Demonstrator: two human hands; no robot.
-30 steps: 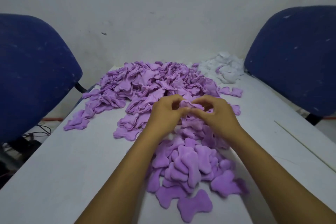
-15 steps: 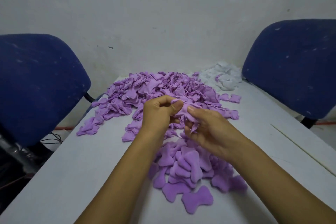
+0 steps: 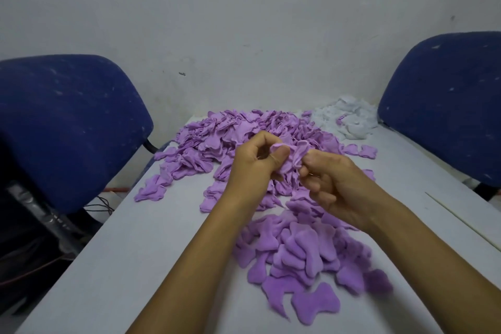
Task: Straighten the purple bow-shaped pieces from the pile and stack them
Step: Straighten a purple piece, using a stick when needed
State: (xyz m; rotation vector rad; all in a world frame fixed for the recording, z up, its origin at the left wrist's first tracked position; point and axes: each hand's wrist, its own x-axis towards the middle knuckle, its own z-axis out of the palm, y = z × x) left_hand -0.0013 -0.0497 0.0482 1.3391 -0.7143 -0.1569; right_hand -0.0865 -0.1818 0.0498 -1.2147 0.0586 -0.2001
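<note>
A big pile of crumpled purple bow-shaped pieces (image 3: pixel 233 133) covers the far half of the grey table (image 3: pixel 141 252). Above its near edge, both hands hold one crumpled purple piece (image 3: pixel 291 156) in the air. My left hand (image 3: pixel 252 165) pinches its left end between thumb and curled fingers. My right hand (image 3: pixel 336 184) pinches its right end, fingers curled. Nearer to me lies a loose heap of flattened purple pieces (image 3: pixel 303 255), spread and overlapping rather than neatly stacked.
A small pile of white pieces (image 3: pixel 349 119) sits at the table's far right corner. Blue chairs stand on the left (image 3: pixel 67 122) and right (image 3: pixel 447 100). A wall closes the far side. Cables lie on the floor at left.
Both hands have lifted the pinched piece slightly and drawn apart, the right hand turning palm-side up. The head view has tilted up.
</note>
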